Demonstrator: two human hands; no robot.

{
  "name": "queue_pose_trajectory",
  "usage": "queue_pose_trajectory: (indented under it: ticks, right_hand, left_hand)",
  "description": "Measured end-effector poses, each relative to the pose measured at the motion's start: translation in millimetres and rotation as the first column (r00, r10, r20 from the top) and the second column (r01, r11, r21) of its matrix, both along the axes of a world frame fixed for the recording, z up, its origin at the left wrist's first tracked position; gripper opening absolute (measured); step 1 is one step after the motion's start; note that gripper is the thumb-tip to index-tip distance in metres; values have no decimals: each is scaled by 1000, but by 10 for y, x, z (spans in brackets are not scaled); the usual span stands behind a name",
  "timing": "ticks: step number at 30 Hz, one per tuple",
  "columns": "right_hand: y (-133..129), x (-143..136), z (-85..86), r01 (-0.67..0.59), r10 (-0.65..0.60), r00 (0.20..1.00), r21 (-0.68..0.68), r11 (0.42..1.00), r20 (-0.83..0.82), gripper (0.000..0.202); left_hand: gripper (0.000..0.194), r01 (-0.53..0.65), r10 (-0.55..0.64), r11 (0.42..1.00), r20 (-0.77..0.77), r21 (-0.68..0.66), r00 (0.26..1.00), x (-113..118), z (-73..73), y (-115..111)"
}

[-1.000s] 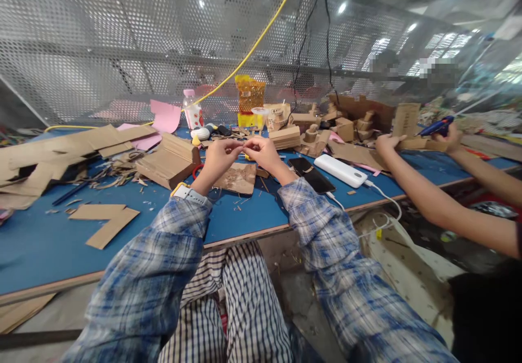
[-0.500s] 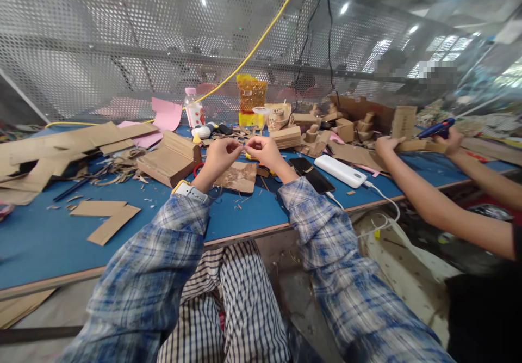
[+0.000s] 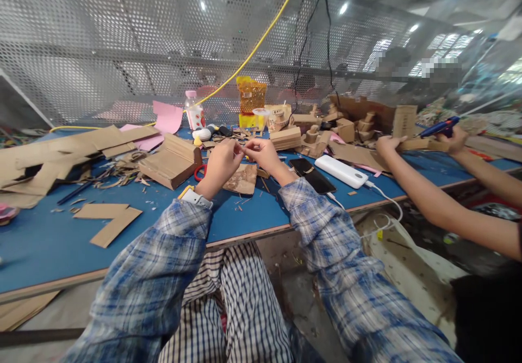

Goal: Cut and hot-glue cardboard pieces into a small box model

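Note:
My left hand (image 3: 223, 164) and my right hand (image 3: 265, 157) meet fingertip to fingertip above the blue table (image 3: 240, 222). Both are closed in a pinch. Whatever sits between the fingers is too small to make out. Below them lies a square piece of cardboard (image 3: 243, 180) with a torn brown surface. Close to my left wrist, which wears a white watch (image 3: 196, 197), is a red ring-shaped handle (image 3: 199, 172). An open cardboard box piece (image 3: 171, 161) rests left of my left hand. Right of my right hand lies a black phone (image 3: 312, 176).
A white power bank (image 3: 341, 171) with a cable lies near the front edge. Cardboard strips (image 3: 112, 219) and scraps cover the left side. A bottle (image 3: 194, 111) and yellow bag (image 3: 252, 102) stand behind. At right, another person's hand holds a blue glue gun (image 3: 438, 128).
My left hand has turned slightly and shifted a little right, showing more of its back. The fingertips of both hands remain together. The view has moved slightly.

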State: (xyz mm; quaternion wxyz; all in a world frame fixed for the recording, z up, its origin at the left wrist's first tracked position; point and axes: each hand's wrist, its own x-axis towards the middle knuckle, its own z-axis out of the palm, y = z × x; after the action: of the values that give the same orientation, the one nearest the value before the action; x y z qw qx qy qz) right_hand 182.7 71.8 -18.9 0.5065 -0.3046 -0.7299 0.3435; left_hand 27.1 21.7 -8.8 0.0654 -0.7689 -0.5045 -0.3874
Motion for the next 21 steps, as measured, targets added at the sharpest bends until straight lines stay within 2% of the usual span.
queue_pose_trajectory:
  ticks: [3, 6, 9, 13, 19, 21]
  right_hand:
    - [-27, -9, 14, -29, 28, 999, 10, 1000, 46, 26]
    - [-81, -24, 32, 55, -88, 978, 179, 982, 187, 15]
    - [-130, -44, 44, 99, -194, 937, 310, 946, 292, 20]
    - [-145, -56, 43, 113, -237, 908, 345, 932, 344, 24]
    - [-112, -67, 24, 115, -256, 885, 350, 930, 390, 17]
    - [-51, -14, 33, 155, -307, 868, 374, 914, 390, 17]
  left_hand:
    - [5, -36, 37, 999, -91, 5, 995, -32, 51, -43]
    - [12, -74, 74, 997, -210, 6, 975, -53, 77, -67]
    - [17, -85, 80, 996, -271, -7, 959, -49, 70, -63]
    - [20, -80, 73, 997, -276, -14, 958, -32, 56, -29]
    - [18, -62, 61, 998, -238, 6, 969, -35, 50, 15]
    - [18, -50, 52, 999, -230, 12, 972, -49, 42, 16]
